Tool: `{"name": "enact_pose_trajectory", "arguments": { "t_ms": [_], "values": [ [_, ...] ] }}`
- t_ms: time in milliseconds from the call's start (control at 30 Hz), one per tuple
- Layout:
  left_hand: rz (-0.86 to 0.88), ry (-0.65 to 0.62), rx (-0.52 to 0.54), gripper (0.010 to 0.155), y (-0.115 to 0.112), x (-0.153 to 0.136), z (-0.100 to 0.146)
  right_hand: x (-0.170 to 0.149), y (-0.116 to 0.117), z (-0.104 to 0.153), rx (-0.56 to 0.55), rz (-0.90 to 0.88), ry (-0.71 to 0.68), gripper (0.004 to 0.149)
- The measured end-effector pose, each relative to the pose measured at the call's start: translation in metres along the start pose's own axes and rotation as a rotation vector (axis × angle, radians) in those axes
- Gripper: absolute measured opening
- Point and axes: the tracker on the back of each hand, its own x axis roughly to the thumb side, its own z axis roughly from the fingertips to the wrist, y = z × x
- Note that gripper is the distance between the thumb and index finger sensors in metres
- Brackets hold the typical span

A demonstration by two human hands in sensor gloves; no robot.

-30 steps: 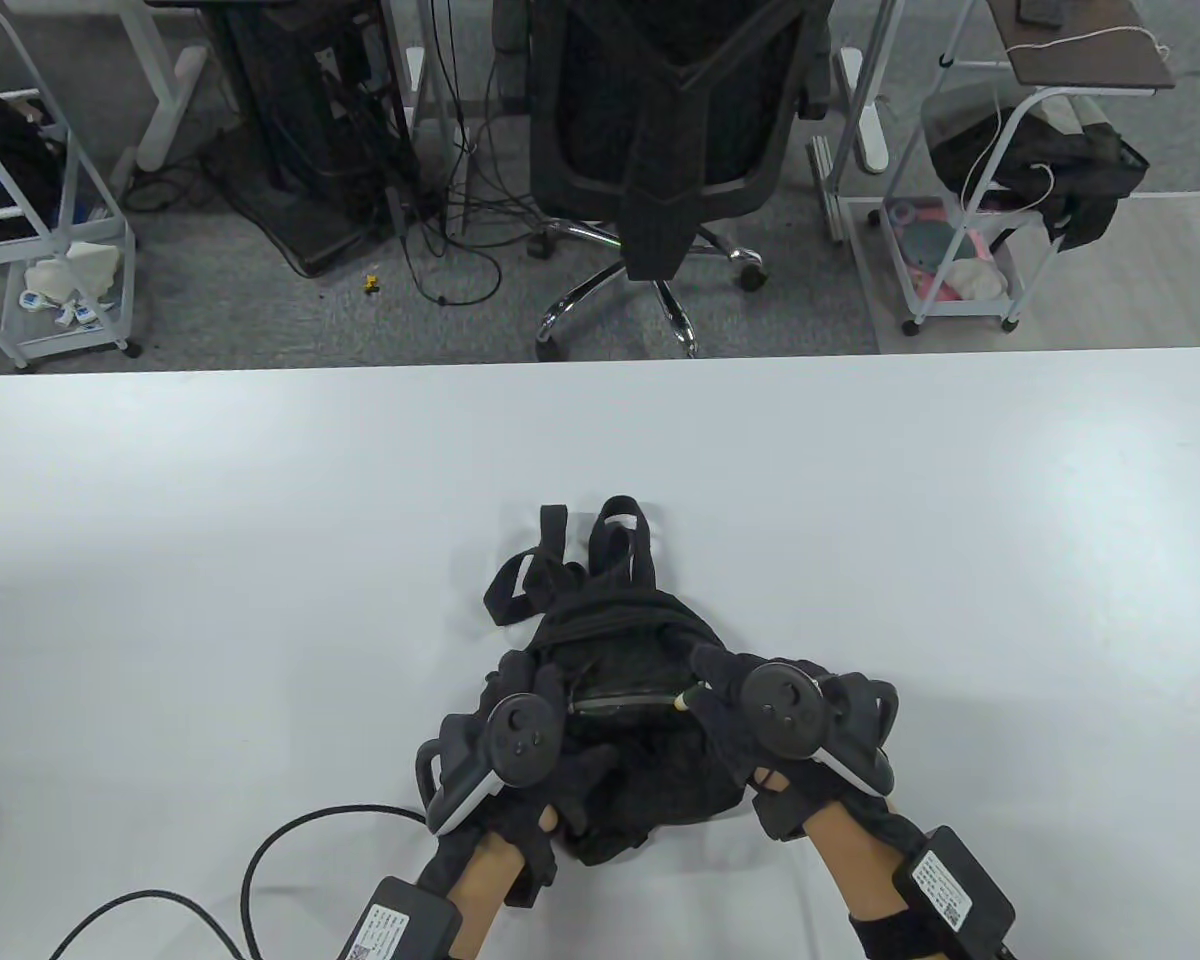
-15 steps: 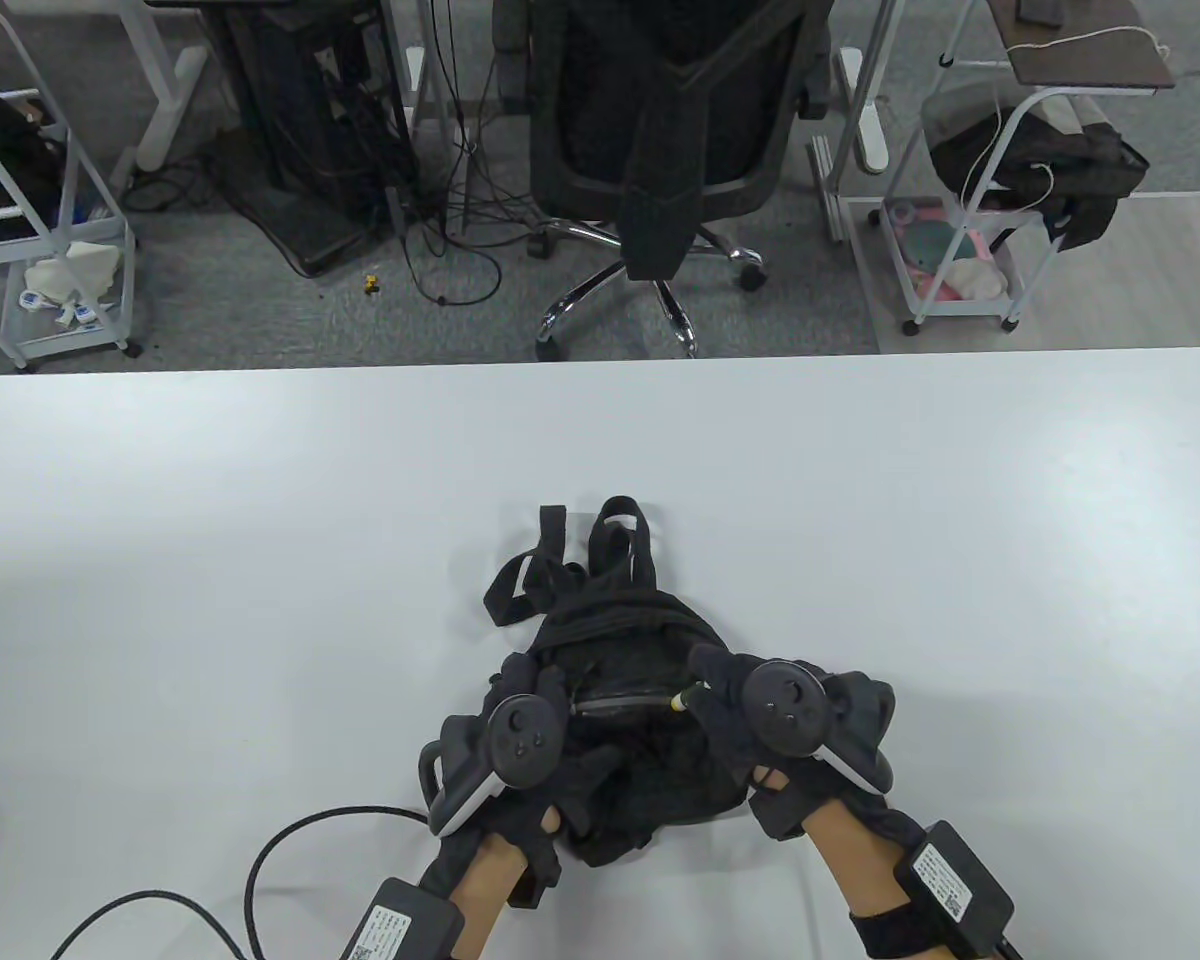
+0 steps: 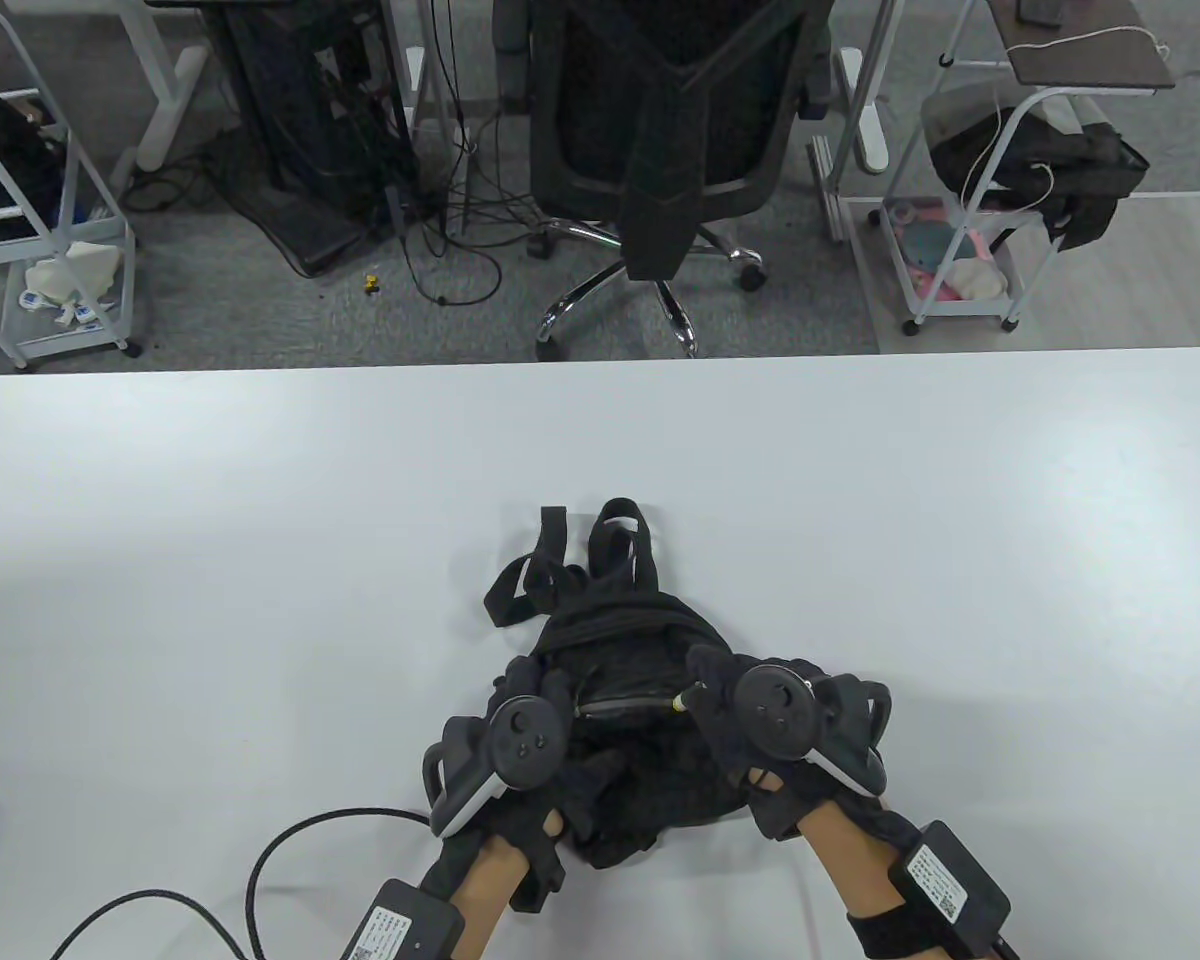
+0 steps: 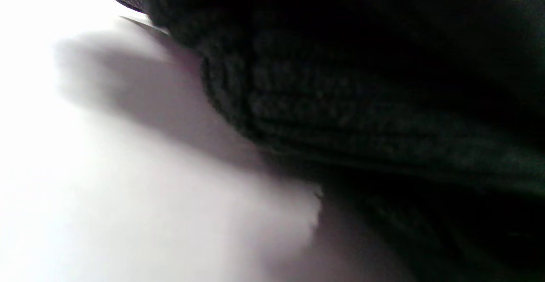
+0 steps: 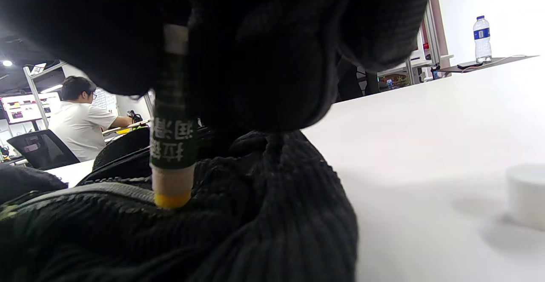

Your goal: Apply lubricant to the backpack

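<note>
White table [image 3: 260, 520] w/ an office chair [image 3: 665, 130] and wire carts behind it; the black backpack [image 3: 620, 620] lies near the front edge, straps pointing away from the person, zipper [image 3: 625, 706] running across betw. the two hands. Right hand [image 3: 760, 710] grips a lubricant stick [image 5: 172, 145], fingers wrapped round its dark label, yellow tip [image 5: 172, 200] pressed down on the zipper track at its right end. Left hand [image 3: 520, 735] rests on the bag's left side, seemingly pinning fabric by the zipper's other end; whether it's closed on cloth or just pressing flat I can't tell, the left wrist view shows only dark ribbed fabric and table. To do this step well, imo: keep the stick near upright so the tip sits on the teeth, not the corduroy beside them; draw it along the track toward the left hand in one steady pass w/ light pressure. Left hand should keep the zipper line taut, since soft fabric will likely bunch under the tip otherwise. Risk: smearing onto cloth if the tip slips off the track. A white cap-like object [image 5: 526, 194] sits on the table to the right, well apart from the bag.
</note>
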Motion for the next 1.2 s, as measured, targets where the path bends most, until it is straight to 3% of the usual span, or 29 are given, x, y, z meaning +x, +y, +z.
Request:
{"name": "enact_pose_trajectory", "arguments": {
  "t_ms": [233, 467, 733, 933, 1200],
  "values": [
    [-0.003, -0.003, -0.005, 0.097, -0.001, 0.001, 0.000, 0.012, 0.003, -0.001, -0.007, -0.042, -0.021, 0.044],
    [-0.003, -0.003, -0.013, 0.097, -0.001, 0.001, 0.000, -0.001, -0.001, 0.003, 0.007, 0.034, -0.010, 0.043],
    [-0.004, -0.009, -0.014, 0.097, -0.001, 0.002, 0.000, 0.020, 0.006, 0.002, -0.012, 0.005, -0.050, 0.044],
    [-0.003, -0.010, -0.014, 0.096, -0.001, 0.003, 0.000, 0.007, 0.002, 0.002, 0.011, 0.054, -0.021, 0.044],
    [-0.004, -0.013, -0.013, 0.096, -0.002, 0.003, 0.001, 0.020, 0.009, -0.001, 0.013, -0.034, -0.028, 0.044]
  ]
}}
